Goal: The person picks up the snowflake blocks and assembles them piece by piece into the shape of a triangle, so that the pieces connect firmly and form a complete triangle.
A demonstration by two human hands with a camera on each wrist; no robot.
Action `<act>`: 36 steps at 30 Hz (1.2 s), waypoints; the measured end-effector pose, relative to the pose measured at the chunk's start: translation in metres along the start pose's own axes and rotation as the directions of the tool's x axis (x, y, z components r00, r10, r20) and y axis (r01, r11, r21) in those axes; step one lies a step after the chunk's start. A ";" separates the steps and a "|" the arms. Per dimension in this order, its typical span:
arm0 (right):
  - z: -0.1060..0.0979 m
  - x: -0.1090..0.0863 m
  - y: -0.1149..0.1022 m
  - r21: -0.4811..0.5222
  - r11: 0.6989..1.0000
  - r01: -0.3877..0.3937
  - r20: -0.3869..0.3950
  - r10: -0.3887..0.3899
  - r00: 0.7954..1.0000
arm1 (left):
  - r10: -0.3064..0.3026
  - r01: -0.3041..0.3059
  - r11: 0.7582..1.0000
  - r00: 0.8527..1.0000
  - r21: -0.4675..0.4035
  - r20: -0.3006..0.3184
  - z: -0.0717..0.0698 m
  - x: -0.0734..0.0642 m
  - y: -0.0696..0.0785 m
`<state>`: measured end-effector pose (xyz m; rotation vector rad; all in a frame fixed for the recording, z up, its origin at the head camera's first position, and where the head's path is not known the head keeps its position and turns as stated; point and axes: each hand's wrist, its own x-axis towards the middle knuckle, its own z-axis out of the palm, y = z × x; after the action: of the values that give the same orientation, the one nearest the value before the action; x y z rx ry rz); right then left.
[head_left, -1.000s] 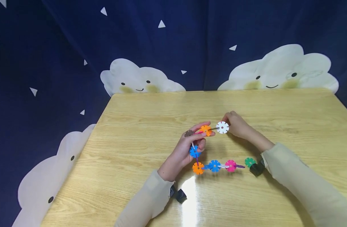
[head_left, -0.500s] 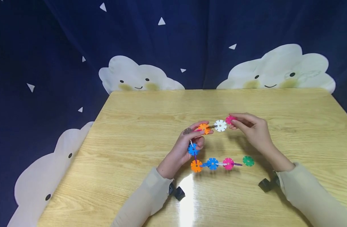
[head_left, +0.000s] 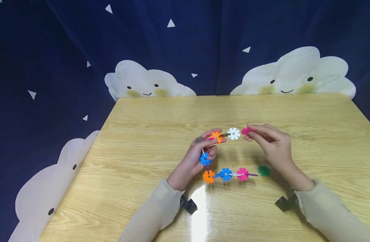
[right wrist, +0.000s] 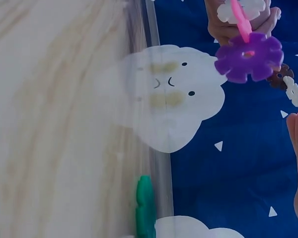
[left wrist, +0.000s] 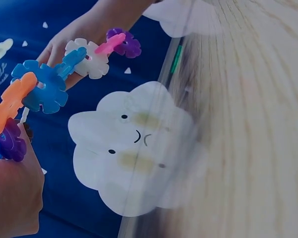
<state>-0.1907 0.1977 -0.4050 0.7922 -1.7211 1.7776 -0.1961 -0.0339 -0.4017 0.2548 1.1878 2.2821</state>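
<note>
My left hand (head_left: 192, 158) pinches a chain of interlocked, notched plastic discs between thumb and fingers, close to an orange disc (head_left: 216, 136). A white disc (head_left: 234, 133) ends the upper stretch. Just right of it, the thumb and fingertips of my right hand (head_left: 277, 146) pinch a pink disc (head_left: 244, 131); a narrow gap seems to part the two. The chain bends down past a blue disc (head_left: 205, 159) to a lower orange disc (head_left: 208, 176), then runs right to a purple disc (right wrist: 251, 57) seen edge-on from above. My left palm partly hides the chain.
A loose green disc (head_left: 264, 170) lies on the wooden table (head_left: 142, 151), right of the chain's lower end. Black wrist cameras (head_left: 191, 206) hang below both cuffs. A dark blue curtain (head_left: 203, 43) with white clouds stands behind the table's far edge.
My right hand has drawn back to the right from beside the white disc, and the pink disc in its fingertips has come into view, tilting slightly. My left hand has barely moved.
</note>
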 end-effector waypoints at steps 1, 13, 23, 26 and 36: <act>0.001 0.000 0.000 0.012 1.000 0.009 -0.001 -0.009 1.000 | 0.000 0.000 1.000 1.000 0.001 0.001 0.000 0.000 0.000; 0.007 -0.003 0.000 0.062 0.998 0.025 -0.011 -0.024 1.000 | -0.014 0.014 1.000 1.000 0.001 -0.012 0.001 -0.002 -0.003; 0.016 -0.005 -0.001 0.017 0.996 0.090 -0.043 -0.090 0.995 | 0.017 -0.012 0.997 0.997 0.080 -0.071 0.003 -0.002 -0.006; 0.020 -0.006 -0.001 0.008 0.995 0.104 -0.069 -0.103 0.992 | 0.014 -0.008 0.998 0.995 0.066 -0.097 0.005 -0.002 -0.007; 0.029 -0.008 0.001 0.006 0.989 0.150 -0.126 -0.148 0.981 | 0.024 -0.023 1.000 0.991 0.009 -0.131 0.014 -0.003 -0.007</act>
<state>-0.1845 0.1687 -0.4106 0.7771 -1.5283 1.7040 -0.1853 -0.0227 -0.3993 0.1237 1.2646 2.3459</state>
